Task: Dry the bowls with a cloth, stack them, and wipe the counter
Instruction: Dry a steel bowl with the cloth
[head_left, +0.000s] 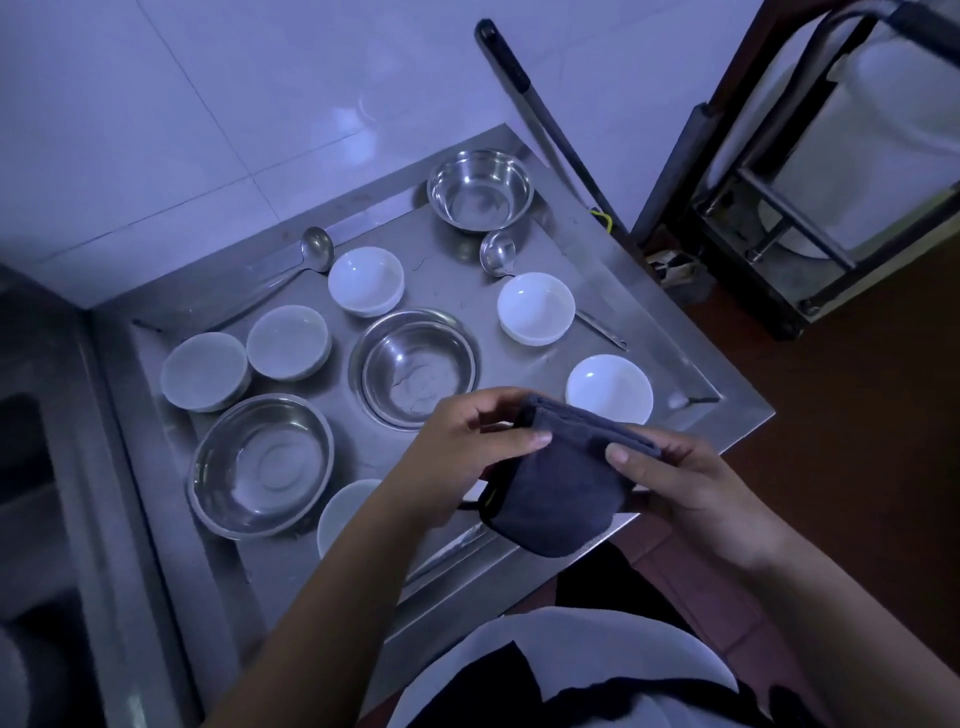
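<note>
both hands hold a folded dark cloth (558, 488) in the air above the near edge of the steel worktop (291, 561). the left hand (457, 457) pinches its left top corner between thumb and fingers; the right hand (691, 483) pinches the right side the same way. a white bowl (343, 512) sits partly hidden under the left forearm, with a wide steel bowl (261, 464) just beside it. further on, a second steel bowl (415, 366) stands in the middle, ringed by five white bowls, all upright and apart. two ladles and a deeper steel bowl (480, 188) lie at the far side by the tiled wall.
</note>
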